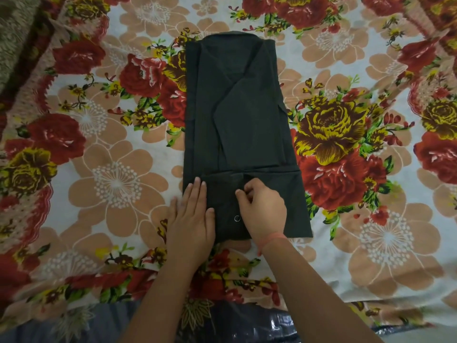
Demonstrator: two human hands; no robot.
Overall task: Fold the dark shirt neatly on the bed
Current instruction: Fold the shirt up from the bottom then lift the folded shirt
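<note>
We pressed our flat left hand (191,216) beside our right hand (262,209) pinching the dark shirt (235,120), fearing the turned-up hem (272,191) might skew.

view: head, single | looks: steeply down, forward over the bed (371,231) | range: close, forearms reach in from bottom edge

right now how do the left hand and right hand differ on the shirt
The left hand lies flat, fingers straight, pressing the near left edge of the dark shirt and partly on the bedsheet. The right hand is curled, fingertips pinching fabric nearer the middle, fully on the shirt, with a thread band at its wrist. Both rest on the folded-up near end.
</note>
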